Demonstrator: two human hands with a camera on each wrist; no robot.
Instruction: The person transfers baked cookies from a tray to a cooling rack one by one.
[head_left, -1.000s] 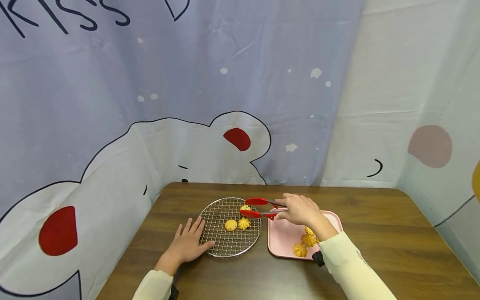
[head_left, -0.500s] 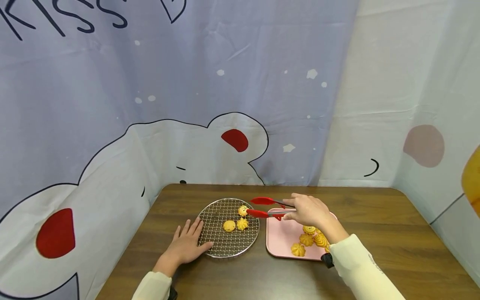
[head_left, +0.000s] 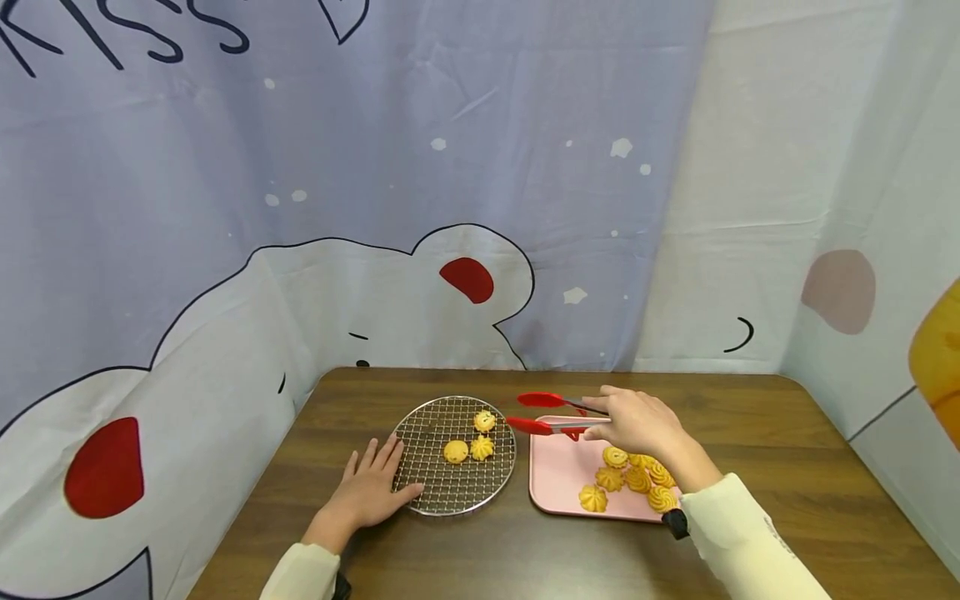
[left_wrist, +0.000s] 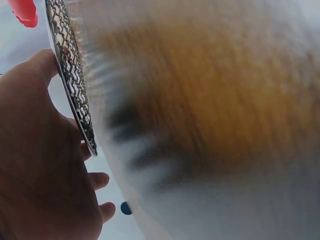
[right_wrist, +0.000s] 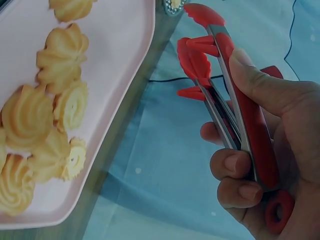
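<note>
My left hand (head_left: 369, 490) lies with spread fingers at the left rim of a round wire rack (head_left: 450, 492). The left wrist view shows the rack (left_wrist: 75, 80) edge-on against the thumb and fingers. Three piped cookies (head_left: 482, 448) sit grouped on the mesh, toward its right side. My right hand (head_left: 637, 425) grips a pair of red-tipped tongs (head_left: 558, 427) over the far part of a pink tray (head_left: 558, 479). In the right wrist view the tongs (right_wrist: 245, 105) are spread, with nothing between their tips. Several cookies (head_left: 637, 479) lie on the tray's right half, partly behind the right forearm.
The rack and tray stand side by side on a brown wooden table (head_left: 495, 567), with a narrow gap between them. A printed curtain (head_left: 480, 167) hangs behind the table's far edge and along its sides.
My right hand has drawn the tongs rightward, away from the rack and toward the tray. The far cookie on the rack now shows fully. My left hand stays at the rim.
</note>
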